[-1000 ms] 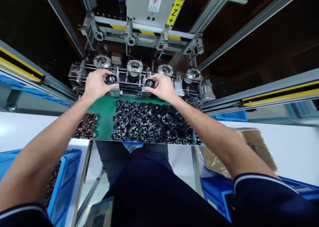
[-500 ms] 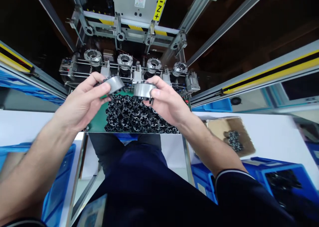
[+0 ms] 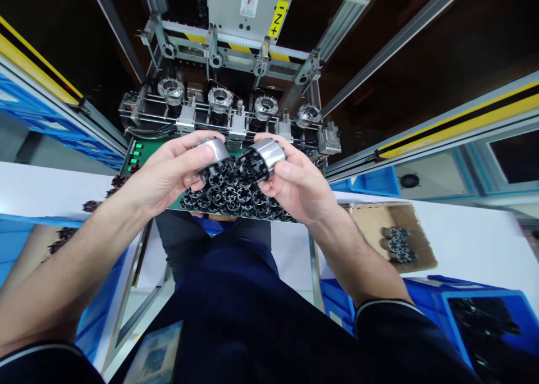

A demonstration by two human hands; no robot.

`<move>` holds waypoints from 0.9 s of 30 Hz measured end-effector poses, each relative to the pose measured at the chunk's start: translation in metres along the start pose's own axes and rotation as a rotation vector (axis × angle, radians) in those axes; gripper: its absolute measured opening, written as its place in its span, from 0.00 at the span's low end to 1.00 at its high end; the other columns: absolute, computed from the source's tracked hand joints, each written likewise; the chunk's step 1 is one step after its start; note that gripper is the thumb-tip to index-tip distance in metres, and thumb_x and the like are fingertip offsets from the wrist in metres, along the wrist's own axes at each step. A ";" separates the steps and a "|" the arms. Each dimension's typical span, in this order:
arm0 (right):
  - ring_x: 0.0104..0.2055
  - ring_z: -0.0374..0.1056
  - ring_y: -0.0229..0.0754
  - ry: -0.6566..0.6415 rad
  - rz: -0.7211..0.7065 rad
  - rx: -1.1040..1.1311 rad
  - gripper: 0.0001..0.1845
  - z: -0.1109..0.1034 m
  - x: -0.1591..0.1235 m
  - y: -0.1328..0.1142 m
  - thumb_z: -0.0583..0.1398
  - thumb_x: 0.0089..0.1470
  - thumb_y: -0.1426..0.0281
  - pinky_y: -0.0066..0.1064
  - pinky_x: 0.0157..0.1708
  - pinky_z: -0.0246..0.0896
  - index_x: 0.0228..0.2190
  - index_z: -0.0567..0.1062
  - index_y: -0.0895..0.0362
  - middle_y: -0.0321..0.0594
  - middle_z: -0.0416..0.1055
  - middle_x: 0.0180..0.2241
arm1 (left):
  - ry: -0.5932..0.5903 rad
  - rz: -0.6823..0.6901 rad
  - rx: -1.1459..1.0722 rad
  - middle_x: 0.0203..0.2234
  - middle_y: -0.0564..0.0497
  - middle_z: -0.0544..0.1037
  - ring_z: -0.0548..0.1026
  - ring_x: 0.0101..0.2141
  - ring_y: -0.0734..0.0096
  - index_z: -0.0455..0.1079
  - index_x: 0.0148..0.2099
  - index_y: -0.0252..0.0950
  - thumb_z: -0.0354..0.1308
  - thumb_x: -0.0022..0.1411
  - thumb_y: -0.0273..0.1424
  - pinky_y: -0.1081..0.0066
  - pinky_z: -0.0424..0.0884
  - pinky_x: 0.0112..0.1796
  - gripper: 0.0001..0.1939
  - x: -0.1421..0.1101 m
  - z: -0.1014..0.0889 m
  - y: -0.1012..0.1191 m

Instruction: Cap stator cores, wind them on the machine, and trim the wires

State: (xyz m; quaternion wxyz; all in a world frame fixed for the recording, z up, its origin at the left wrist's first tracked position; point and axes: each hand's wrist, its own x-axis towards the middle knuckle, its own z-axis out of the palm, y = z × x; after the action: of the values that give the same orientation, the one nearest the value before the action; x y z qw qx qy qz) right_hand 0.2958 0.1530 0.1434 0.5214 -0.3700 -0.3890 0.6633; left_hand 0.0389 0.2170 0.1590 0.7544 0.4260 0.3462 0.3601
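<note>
My left hand (image 3: 179, 168) is closed on a short silver metal ring with black toothed plastic at its ends (image 3: 217, 155), tilted in the fingers. A second such metal ring (image 3: 268, 154) is pinched by my right hand (image 3: 298, 176), its black open inside turned down and to the left. The two rings are a short gap apart, over the green work surface. Below them stand many black toothed cylinders (image 3: 229, 195) packed in rows. Behind my hands is a machine with several round metal fixtures (image 3: 220, 99) in a line.
To the right, a cardboard box (image 3: 370, 227) with several black parts sits on a white table (image 3: 467, 227). Blue bins (image 3: 490, 300) with dark parts stand below it. Dark red parts (image 3: 115, 187) lie at the left. Yellow-striped metal posts (image 3: 455, 120) flank the machine.
Both rings have been tipped, the right one now showing its black inside. My hands hold them slightly lower and further right in view; the camera has shifted a little.
</note>
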 end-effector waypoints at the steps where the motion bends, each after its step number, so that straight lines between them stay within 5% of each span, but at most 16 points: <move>1: 0.31 0.68 0.33 0.009 0.010 0.001 0.38 0.001 -0.001 0.000 0.86 0.52 0.52 0.26 0.27 0.71 0.58 0.84 0.48 0.34 0.78 0.42 | -0.005 0.005 0.005 0.33 0.55 0.80 0.62 0.19 0.88 0.87 0.50 0.36 0.92 0.55 0.42 0.81 0.64 0.20 0.27 0.000 -0.001 0.000; 9: 0.28 0.69 0.32 0.053 0.050 -0.040 0.37 0.001 0.004 0.006 0.86 0.52 0.53 0.25 0.26 0.73 0.58 0.84 0.48 0.33 0.78 0.41 | 0.032 -0.015 0.073 0.34 0.55 0.81 0.61 0.20 0.88 0.88 0.50 0.37 0.92 0.55 0.41 0.79 0.66 0.21 0.26 0.003 -0.015 0.004; 15: 0.30 0.73 0.35 0.100 -0.048 -0.248 0.35 -0.013 0.027 0.011 0.83 0.57 0.48 0.31 0.27 0.73 0.59 0.84 0.46 0.37 0.80 0.45 | 0.054 0.029 0.194 0.48 0.48 0.90 0.76 0.30 0.77 0.91 0.60 0.39 0.93 0.51 0.39 0.74 0.72 0.28 0.35 0.021 -0.042 0.001; 17: 0.38 0.79 0.42 0.157 -0.156 -0.440 0.36 -0.028 0.048 0.009 0.83 0.58 0.45 0.36 0.33 0.80 0.60 0.85 0.45 0.41 0.82 0.51 | 0.109 0.139 0.356 0.46 0.50 0.90 0.78 0.33 0.73 0.90 0.63 0.39 0.92 0.54 0.38 0.72 0.73 0.33 0.36 0.039 -0.061 0.004; 20: 0.48 0.84 0.54 0.218 -0.292 -0.783 0.40 -0.065 0.099 0.009 0.84 0.54 0.40 0.48 0.46 0.87 0.60 0.87 0.46 0.48 0.83 0.60 | 0.192 0.252 0.622 0.30 0.60 0.84 0.75 0.37 0.73 0.90 0.63 0.34 0.90 0.58 0.30 0.76 0.70 0.42 0.31 0.083 -0.096 0.014; 24: 0.45 0.85 0.57 0.192 -0.300 -1.093 0.45 -0.117 0.178 0.026 0.81 0.52 0.34 0.60 0.56 0.86 0.58 0.87 0.51 0.53 0.84 0.60 | 0.146 0.186 0.760 0.31 0.67 0.80 0.72 0.41 0.76 0.87 0.61 0.32 0.89 0.57 0.28 0.81 0.66 0.48 0.31 0.150 -0.137 0.023; 27: 0.43 0.84 0.55 0.207 -0.268 -1.151 0.44 -0.141 0.219 0.048 0.78 0.56 0.36 0.61 0.58 0.85 0.60 0.86 0.53 0.53 0.85 0.60 | 0.165 0.163 0.704 0.32 0.70 0.78 0.70 0.42 0.80 0.85 0.61 0.35 0.88 0.59 0.30 0.83 0.66 0.51 0.30 0.180 -0.151 0.015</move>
State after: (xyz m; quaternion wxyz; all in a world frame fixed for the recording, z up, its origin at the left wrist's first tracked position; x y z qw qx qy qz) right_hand 0.3634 0.3783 0.0221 0.3513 -0.6036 -0.6760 0.2350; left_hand 0.0006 0.4330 0.0732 0.4999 0.6553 0.4734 0.3109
